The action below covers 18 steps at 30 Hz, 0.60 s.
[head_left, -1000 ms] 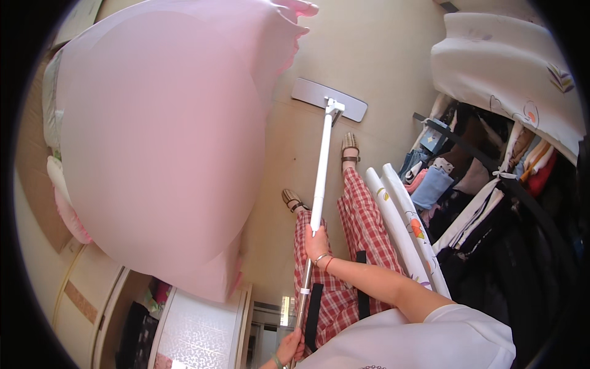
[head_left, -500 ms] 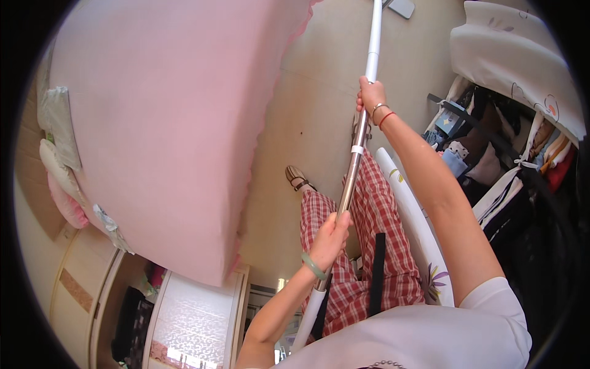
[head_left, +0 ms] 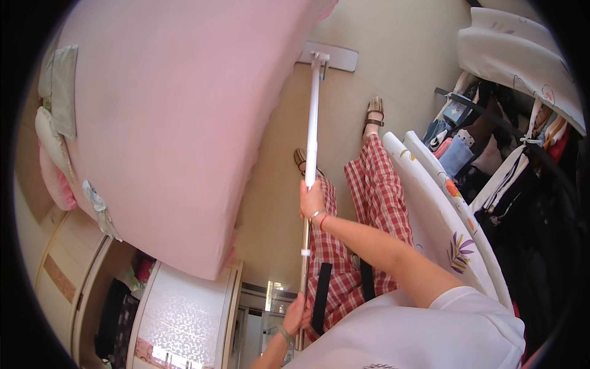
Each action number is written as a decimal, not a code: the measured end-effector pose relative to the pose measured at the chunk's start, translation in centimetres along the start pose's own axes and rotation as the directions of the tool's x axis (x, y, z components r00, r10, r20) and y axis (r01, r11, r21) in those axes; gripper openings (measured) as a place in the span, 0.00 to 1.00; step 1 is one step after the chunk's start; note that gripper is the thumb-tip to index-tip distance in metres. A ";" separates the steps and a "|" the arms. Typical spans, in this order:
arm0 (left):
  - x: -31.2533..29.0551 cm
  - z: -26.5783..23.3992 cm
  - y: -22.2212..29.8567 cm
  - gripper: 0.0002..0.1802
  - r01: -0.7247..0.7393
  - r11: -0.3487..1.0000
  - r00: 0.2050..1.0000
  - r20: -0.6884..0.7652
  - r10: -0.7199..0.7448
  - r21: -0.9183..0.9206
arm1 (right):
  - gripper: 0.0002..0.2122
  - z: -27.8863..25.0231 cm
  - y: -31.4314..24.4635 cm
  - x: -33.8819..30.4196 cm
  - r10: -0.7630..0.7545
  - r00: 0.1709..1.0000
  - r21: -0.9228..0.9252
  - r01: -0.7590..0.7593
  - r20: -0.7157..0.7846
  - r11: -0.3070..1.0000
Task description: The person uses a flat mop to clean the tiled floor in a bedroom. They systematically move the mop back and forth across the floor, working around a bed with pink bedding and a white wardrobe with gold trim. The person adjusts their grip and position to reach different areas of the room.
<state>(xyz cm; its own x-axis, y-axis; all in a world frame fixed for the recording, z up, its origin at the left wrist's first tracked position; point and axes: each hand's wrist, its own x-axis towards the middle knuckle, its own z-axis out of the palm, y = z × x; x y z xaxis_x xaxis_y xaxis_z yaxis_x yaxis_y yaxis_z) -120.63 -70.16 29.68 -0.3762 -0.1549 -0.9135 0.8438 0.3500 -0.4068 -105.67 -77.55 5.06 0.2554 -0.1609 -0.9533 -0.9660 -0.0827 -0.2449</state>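
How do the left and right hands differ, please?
The right hand grips farther up the mop pole, nearer the mop head; the left hand grips lower, on the metal section. The right hand wears a silver bracelet and red cord, the left hand a green bangle. Both hold the mop pole.

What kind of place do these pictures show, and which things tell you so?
It is most likely a bedroom in a home: a large bed with a pink cover fills the left side, pillows lie at its far left edge, and clothes are packed into an open fabric wardrobe on the right.
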 end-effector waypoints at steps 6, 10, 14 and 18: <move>-5.2 -3.8 -9.9 0.27 -0.054 0.953 0.998 -0.019 0.063 0.299 | 0.16 1.3 9.4 -9.2 0.170 0.978 -0.164 -0.149 0.121 0.975; -5.8 -5.0 -10.5 0.27 -0.004 0.979 0.999 0.041 -0.004 0.202 | 0.16 1.9 11.6 -10.8 0.255 0.959 -0.243 -0.221 0.120 0.945; -4.5 -5.6 -10.6 0.28 0.128 0.991 0.983 0.134 -0.124 -0.023 | 0.15 0.9 9.9 -8.5 0.166 0.976 -0.180 -0.139 0.143 0.974; 0.3 -2.4 -3.5 0.27 0.107 0.994 0.977 0.190 -0.100 -0.031 | 0.14 -0.7 3.8 -1.9 -0.002 0.990 -0.047 0.009 0.143 0.999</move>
<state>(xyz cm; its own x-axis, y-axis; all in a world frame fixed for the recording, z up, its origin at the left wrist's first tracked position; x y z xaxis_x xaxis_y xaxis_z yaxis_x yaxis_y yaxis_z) -124.63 -69.22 30.81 -0.3785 -0.3620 -0.8519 0.7864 0.3597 -0.5023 -109.79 -78.24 6.03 0.2490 -0.0188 -0.9683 -0.9608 -0.1303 -0.2445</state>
